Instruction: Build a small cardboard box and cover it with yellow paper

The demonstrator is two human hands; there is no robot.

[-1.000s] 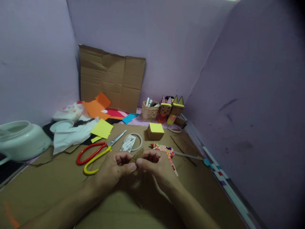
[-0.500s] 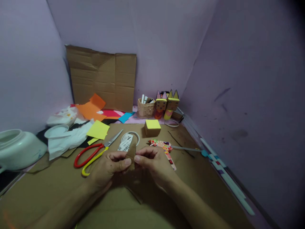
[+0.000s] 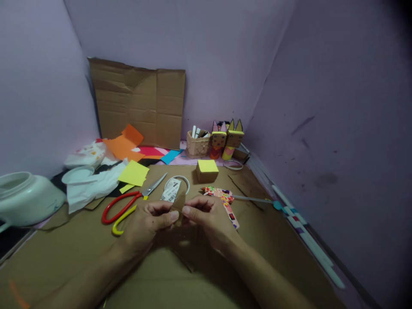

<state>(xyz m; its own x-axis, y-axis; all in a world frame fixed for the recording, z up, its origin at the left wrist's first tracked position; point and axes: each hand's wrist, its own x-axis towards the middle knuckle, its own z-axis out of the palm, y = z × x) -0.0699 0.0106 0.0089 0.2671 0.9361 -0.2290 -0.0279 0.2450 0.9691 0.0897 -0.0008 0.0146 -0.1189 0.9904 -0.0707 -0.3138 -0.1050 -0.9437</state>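
Observation:
A small brown cardboard piece [image 3: 179,205], pointed at its top, is pinched between both hands above the cardboard-covered table [image 3: 154,279]. My left hand [image 3: 151,223] grips its left side, thumb on the near face. On its right edge, my right hand [image 3: 206,216] closes with thumb and forefinger; fingers partly hide the lower part. Just behind lies a roll of tape [image 3: 187,185] with a white barcode label [image 3: 170,190]. Scissors [image 3: 120,201] with one red and one yellow handle rest left of my left hand. A flower-patterned glue gun [image 3: 222,195] lies beyond my right hand.
A small box [image 3: 207,174] with a yellow top stands behind the hands. Yellow paper [image 3: 133,172], orange paper [image 3: 124,146] and a white pot [image 3: 28,199] are leftward. A pen basket [image 3: 198,145] and two cardboard animal figures [image 3: 227,139] stand at the back, near a leaning cardboard sheet [image 3: 138,103].
The whole view has shifted very slightly. Both hands keep their pinch on the cardboard piece, which has turned a little, its upper part looking wider.

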